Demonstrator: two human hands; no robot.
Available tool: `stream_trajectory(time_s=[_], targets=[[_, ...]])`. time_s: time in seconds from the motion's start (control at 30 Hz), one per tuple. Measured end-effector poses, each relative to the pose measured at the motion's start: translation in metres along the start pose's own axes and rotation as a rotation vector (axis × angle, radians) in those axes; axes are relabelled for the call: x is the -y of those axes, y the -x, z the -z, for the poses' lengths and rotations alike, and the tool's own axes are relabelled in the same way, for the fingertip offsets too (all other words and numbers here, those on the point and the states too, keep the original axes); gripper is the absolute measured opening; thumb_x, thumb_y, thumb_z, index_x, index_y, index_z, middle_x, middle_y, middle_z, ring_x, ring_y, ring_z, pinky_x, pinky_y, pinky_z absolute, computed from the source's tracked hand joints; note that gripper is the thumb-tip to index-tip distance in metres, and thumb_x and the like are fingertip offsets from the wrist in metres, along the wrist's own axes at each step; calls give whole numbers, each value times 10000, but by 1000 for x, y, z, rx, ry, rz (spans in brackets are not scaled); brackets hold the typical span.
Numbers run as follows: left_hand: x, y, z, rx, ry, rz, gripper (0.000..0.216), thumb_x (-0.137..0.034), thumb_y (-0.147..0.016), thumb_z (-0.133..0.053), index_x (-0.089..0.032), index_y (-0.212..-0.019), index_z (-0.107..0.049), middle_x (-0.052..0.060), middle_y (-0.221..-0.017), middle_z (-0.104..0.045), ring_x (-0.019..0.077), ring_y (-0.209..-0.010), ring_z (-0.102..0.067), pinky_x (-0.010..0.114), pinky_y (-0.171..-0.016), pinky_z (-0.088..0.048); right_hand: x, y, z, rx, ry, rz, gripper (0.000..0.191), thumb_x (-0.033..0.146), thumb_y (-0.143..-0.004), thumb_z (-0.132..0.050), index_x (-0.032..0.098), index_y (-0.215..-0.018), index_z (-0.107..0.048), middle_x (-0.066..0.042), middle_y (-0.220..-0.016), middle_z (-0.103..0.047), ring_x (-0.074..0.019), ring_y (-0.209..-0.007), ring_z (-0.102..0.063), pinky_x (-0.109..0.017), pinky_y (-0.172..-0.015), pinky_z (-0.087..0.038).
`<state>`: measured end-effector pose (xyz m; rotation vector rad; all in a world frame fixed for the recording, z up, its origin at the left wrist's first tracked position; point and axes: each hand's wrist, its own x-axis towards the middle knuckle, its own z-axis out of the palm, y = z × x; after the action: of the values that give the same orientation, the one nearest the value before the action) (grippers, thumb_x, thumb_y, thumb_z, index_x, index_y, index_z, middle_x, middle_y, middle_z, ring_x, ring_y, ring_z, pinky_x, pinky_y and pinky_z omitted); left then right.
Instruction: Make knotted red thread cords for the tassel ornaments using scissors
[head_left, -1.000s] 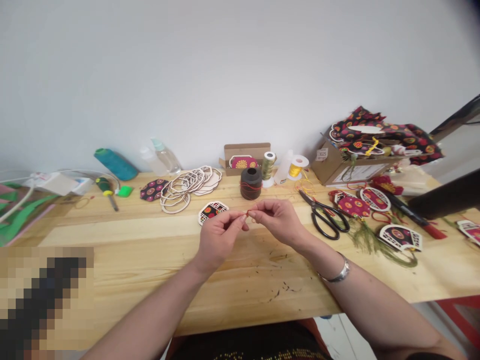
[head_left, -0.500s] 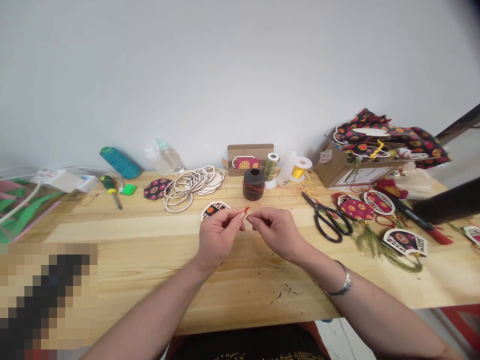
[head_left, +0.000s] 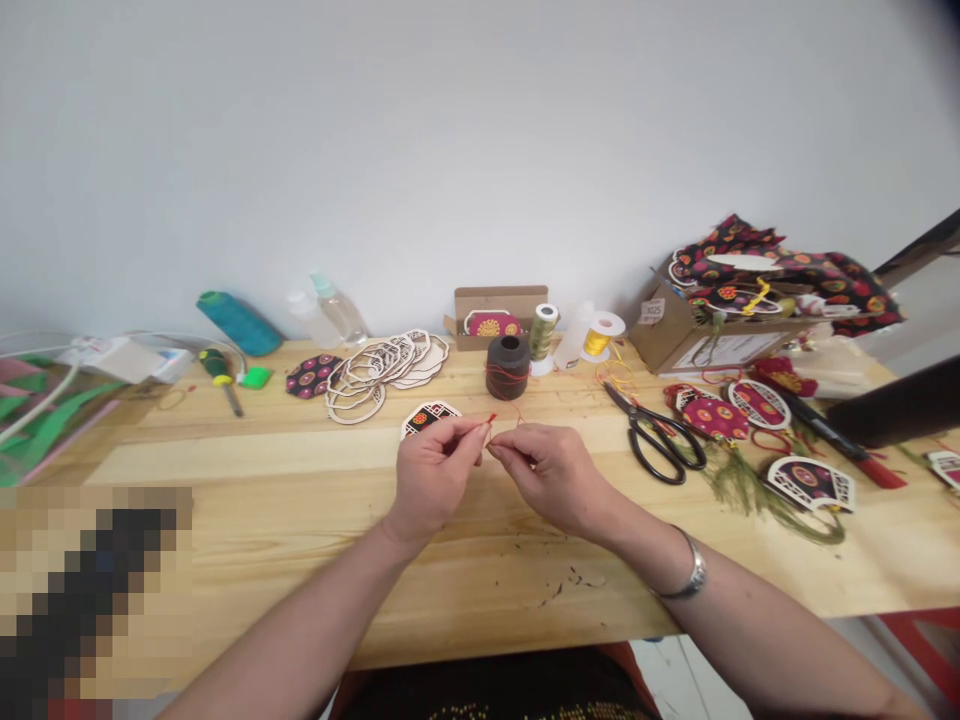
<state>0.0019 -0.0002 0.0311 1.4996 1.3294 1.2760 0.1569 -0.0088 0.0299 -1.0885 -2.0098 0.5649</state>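
Observation:
Between finger and thumb, my left hand (head_left: 436, 475) pinches a red cord (head_left: 492, 418) whose short end sticks up past the fingertips. My right hand (head_left: 551, 475) is closed in a pinch close beside it, on a thin reddish thread (head_left: 520, 412) that loops up behind the fingers. Just behind my left hand lies a patterned ornament (head_left: 429, 415) with a white cut-out frame, partly covered by that hand. A dark spool (head_left: 508, 368) with red thread around it stands beyond both hands.
Black-handled scissors (head_left: 656, 435) lie to the right, near several tasselled ornaments (head_left: 810, 485). A cardboard box (head_left: 667, 335) of fabric stands behind them. White cut-out frames (head_left: 356, 400), a screwdriver (head_left: 221, 380) and a teal thread cone (head_left: 240, 323) are on the left.
My right hand has shifted slightly left and down, its fingertips now lower beside the red cord. My left hand stays almost in place, still pinching.

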Motion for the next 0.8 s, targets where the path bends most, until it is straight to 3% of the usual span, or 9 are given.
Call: stream_trajectory(time_s=[0.23, 0.4, 0.5, 0.67, 0.8], targets=[[3, 0, 0, -9, 35, 44, 115, -241, -745, -658, -168, -699, -734, -12, -586, -656, 114, -546, -541, 221, -543, -453, -3, 2, -2, -13, 178, 78, 238, 163, -937, -502, 162, -769, -671, -26, -655, -663, -111, -579, -560, -231, -563, -388], [2, -1, 0, -16, -1, 66, 135, -245, -751, -650, -167, -673, -727, -40, -480, -550, 97, -473, -460, 208, -475, -402, -1, 4, 0, -60, 664, 358, 264, 108, -948, -424, 150, -809, -645, -40, -645, -586, -159, -590, -493, -313, -532, -325], [3, -2, 1, 17, -30, 43, 160, -265, -763, -646, -165, -683, -742, -36, -477, -534, 99, -478, -456, 202, -466, -397, 5, 2, 6, -34, 835, 515, 266, 72, -944, -408, 145, -813, -629, -45, -655, -553, -174, -608, -462, -336, -530, -312], [6, -5, 5, 249, -51, -35, 178, -264, -790, -629, -177, -760, -781, -1, -573, -634, 118, -538, -525, 214, -530, -448, 1, -3, 19, 45, 763, 572, 299, 88, -969, -369, 138, -829, -628, -65, -718, -577, -186, -662, -469, -337, -572, -356], [6, -5, 4, 334, -37, -45, 163, -269, -783, -650, -191, -734, -784, -10, -526, -606, 113, -508, -510, 218, -512, -441, -14, -8, 23, 49, 402, 337, 242, 138, -974, -424, 144, -864, -640, -72, -814, -640, -171, -746, -547, -301, -645, -422]])
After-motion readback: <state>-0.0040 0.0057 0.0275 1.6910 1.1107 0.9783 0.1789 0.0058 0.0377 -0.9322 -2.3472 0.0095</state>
